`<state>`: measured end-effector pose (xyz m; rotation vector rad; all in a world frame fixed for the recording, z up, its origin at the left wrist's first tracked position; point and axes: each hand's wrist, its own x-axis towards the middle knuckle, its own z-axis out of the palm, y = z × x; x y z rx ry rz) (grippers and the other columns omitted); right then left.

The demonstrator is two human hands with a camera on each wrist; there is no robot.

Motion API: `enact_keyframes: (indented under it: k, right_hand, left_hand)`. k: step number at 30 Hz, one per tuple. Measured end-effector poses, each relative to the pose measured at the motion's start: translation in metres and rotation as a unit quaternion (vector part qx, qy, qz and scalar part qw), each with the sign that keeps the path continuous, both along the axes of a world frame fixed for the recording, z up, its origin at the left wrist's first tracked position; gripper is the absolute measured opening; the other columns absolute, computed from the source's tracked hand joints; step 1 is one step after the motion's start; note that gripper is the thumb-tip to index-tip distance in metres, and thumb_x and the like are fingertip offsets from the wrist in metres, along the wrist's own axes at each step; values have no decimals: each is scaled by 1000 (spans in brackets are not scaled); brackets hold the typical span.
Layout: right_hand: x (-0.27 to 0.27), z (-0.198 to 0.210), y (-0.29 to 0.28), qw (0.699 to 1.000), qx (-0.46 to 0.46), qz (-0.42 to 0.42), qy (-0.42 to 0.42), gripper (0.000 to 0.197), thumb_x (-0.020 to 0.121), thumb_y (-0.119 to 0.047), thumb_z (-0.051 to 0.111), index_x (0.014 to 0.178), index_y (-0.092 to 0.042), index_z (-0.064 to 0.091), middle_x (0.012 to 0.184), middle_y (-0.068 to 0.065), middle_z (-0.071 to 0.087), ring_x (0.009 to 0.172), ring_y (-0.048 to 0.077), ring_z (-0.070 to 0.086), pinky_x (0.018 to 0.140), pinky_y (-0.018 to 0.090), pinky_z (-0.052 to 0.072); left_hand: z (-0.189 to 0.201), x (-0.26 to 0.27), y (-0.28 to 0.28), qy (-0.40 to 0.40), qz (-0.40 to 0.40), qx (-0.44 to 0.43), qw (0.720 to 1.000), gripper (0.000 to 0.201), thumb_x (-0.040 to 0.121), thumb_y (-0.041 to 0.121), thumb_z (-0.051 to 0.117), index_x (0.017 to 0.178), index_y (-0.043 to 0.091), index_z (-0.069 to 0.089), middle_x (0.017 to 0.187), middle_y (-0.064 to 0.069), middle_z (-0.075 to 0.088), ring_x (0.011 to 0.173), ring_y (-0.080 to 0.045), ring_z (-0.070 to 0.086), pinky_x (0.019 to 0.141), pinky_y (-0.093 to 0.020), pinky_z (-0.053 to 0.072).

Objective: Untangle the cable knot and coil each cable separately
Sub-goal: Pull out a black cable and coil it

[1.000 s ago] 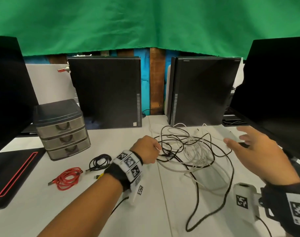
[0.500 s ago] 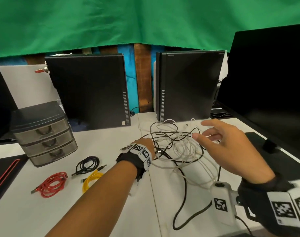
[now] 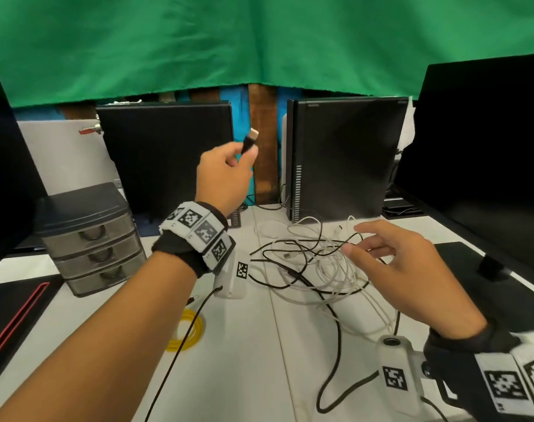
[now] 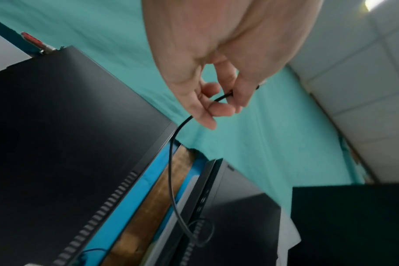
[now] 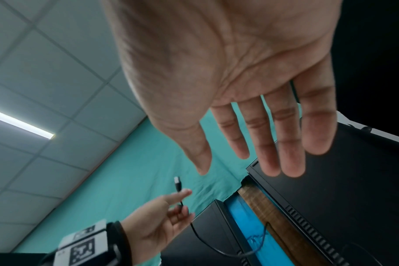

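Black thin cable (image 3: 249, 143) is pinched by the raised left hand (image 3: 226, 175); right hand (image 3: 402, 269), fingers spread, hovers over the black-and-white cable tangle (image 3: 314, 263).

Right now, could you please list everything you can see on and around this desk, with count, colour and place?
cable tangle: one heap, black and white cables, on the table, centre right
black cable end: one, black with a metal plug, raised, pinched by the left hand
yellow cable: one, yellow, coiled, on the table under the left forearm
drawer unit: one, grey, three drawers, left on the table
computer cases: two, black, upright at the back
monitors: two, black, far left and far right
cloth: one, green, hung behind
table: one, white
left hand: raised, holding the plug
right hand: open, over the tangle
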<state>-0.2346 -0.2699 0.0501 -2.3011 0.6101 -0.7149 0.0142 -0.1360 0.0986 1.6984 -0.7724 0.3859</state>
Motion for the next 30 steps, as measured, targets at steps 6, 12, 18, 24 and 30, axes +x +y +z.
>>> enact_keyframes:
  k: [6,12,18,24,30]
  right_hand:
    - [2,-2,15,999,-8,23,-26,40,80,-59,64,116,-40,62,96,-19,68,91,-7,61,79,35,58]
    - [9,-19,63,977,-145,145,-51,53,98,-55,42,147,-36,40,151,-18,40,141,0,32,115,30,31]
    - [24,-44,76,956,-102,275,0,30,102,-40,44,130,-40,54,94,-16,69,92,7,63,94,27,46]
    - [27,-47,74,954,-82,286,-26,14,95,-34,57,93,-29,70,75,-8,62,73,16,58,64,26,46]
    - [29,-50,75,948,-151,279,-14,21,96,-44,55,95,-35,73,72,-11,60,73,12,57,61,16,38]
  left_hand:
    - [15,-58,32,139,-133,-104,976,13,99,21,57,95,14,66,80,-8,70,75,-13,73,75,-28,60]
    - [-48,-116,64,228,-249,22,941,18,95,3,57,83,7,71,74,-13,71,71,-24,73,74,-36,61]
    - [-87,-125,95,258,-249,2,934,12,88,10,65,81,2,71,72,-18,72,66,-32,72,69,-37,60]
    - [-93,-101,125,266,-223,103,932,10,91,13,69,84,12,77,74,-8,72,62,-22,69,62,-25,54]
    - [-95,-110,128,152,-240,248,926,19,97,29,61,89,18,75,76,0,72,69,-14,70,77,-36,58]
